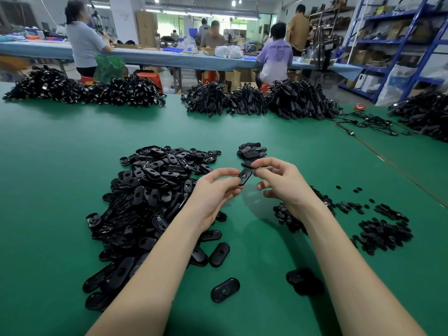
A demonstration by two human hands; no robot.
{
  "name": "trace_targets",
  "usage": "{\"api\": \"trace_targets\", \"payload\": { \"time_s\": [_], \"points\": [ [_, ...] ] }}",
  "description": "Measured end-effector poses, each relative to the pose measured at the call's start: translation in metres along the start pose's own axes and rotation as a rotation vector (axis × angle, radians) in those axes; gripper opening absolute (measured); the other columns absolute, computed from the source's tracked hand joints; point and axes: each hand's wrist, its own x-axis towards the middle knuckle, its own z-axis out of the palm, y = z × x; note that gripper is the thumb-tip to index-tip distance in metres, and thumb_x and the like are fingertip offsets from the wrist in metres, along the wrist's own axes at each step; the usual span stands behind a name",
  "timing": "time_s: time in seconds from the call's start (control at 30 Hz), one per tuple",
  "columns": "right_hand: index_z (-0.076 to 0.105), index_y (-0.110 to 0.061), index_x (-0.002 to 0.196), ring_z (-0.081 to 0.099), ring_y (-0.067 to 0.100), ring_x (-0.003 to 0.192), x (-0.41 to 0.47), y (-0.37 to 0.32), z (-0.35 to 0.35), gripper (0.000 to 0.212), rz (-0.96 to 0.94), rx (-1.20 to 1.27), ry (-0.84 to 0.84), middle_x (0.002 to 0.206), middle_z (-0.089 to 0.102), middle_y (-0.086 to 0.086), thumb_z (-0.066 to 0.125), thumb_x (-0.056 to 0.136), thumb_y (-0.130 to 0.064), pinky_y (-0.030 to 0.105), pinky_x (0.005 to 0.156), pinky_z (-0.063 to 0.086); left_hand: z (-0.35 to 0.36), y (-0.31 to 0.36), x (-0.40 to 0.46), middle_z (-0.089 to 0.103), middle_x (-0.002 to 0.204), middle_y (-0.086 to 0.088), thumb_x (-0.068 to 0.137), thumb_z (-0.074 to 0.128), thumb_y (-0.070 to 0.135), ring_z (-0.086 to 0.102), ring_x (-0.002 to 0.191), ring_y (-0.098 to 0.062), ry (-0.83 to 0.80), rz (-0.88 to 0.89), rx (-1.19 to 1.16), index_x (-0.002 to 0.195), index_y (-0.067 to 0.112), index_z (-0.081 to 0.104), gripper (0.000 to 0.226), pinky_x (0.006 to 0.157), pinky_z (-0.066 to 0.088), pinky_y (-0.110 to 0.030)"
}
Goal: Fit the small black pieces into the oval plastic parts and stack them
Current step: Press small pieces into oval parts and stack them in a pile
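Left hand [213, 190] pinches one oval plastic part [244, 176] above the green table [60, 166]. Right hand [278, 180] fingertips pinch a small black piece at that part's right edge. Left of the part: the large oval-part pile [150, 190]. Just behind: the small stack [252, 151]. Bare mat lies directly below.

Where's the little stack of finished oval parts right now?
In the head view the small stack sits on the green table, just beyond the right hand and right of the big pile of oval parts.
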Motion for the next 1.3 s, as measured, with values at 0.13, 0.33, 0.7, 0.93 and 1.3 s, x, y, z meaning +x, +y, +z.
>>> {"api": "trace_targets", "payload": {
  "time_s": [0.13, 0.33, 0.7, 0.93, 1.3],
  "points": [
    [0.074, -0.023, 0.090, 0.062, 0.007, 0.057, -0.002, 0.002, 0.000, 0.012, -0.101, -0.103, 0.052, 0.082, 0.069, -0.005, 0.067, 0.094, -0.013, 0.019, 0.052, 0.048, 0.002, 0.001, -0.002, 0.074, 0.076, -0.005, 0.089, 0.065, -0.007, 0.071, 0.070, -0.012, -0.025, -0.004, -0.011, 0.098, 0.006, 0.068, 0.016, 0.067, 0.055, -0.016],
    [0.075, -0.030, 0.088, 0.065, 0.012, 0.053, -0.005, 0.003, 0.002, 0.017, -0.244, -0.325, 0.068, 0.086, 0.073, -0.009, 0.067, 0.090, -0.014, 0.025, 0.050, 0.049, 0.003, 0.001, -0.003, 0.074, 0.077, -0.007, 0.088, 0.067, -0.007, 0.069, 0.071, -0.014, -0.036, -0.010, -0.028, 0.100, 0.006, 0.067, 0.017, 0.068, 0.055, -0.016],
    [0.075, -0.026, 0.086, 0.067, 0.014, 0.052, -0.004, 0.000, -0.004, 0.006, -0.143, -0.314, 0.056, 0.081, 0.077, -0.011, 0.071, 0.088, -0.022, 0.022, 0.056, 0.044, -0.001, -0.002, -0.001, 0.075, 0.083, -0.006, 0.089, 0.066, -0.006, 0.069, 0.071, -0.011, -0.019, 0.005, 0.015, 0.105, 0.003, 0.068, 0.019, 0.069, 0.055, -0.015],
    [0.077, -0.022, 0.089, 0.059, 0.008, 0.051, -0.004, -0.003, -0.009, 0.002, -0.066, -0.213, -0.020, 0.075, 0.074, -0.010, 0.077, 0.090, -0.023, 0.019, 0.048, 0.039, -0.004, -0.002, 0.000, 0.075, 0.086, -0.007, 0.088, 0.069, -0.002, 0.068, 0.073, -0.010, -0.038, 0.031, 0.053, 0.103, 0.004, 0.071, 0.016, 0.071, 0.055, -0.016],
    [0.078, -0.025, 0.082, 0.050, 0.007, 0.046, 0.000, -0.003, -0.007, 0.006, -0.138, -0.324, 0.021, 0.060, 0.063, -0.007, 0.077, 0.088, -0.025, 0.012, 0.047, 0.039, -0.006, -0.004, 0.003, 0.076, 0.093, -0.007, 0.094, 0.067, 0.006, 0.072, 0.079, -0.013, -0.050, 0.027, 0.036, 0.101, 0.010, 0.075, 0.012, 0.071, 0.056, -0.018]
  ]
}}
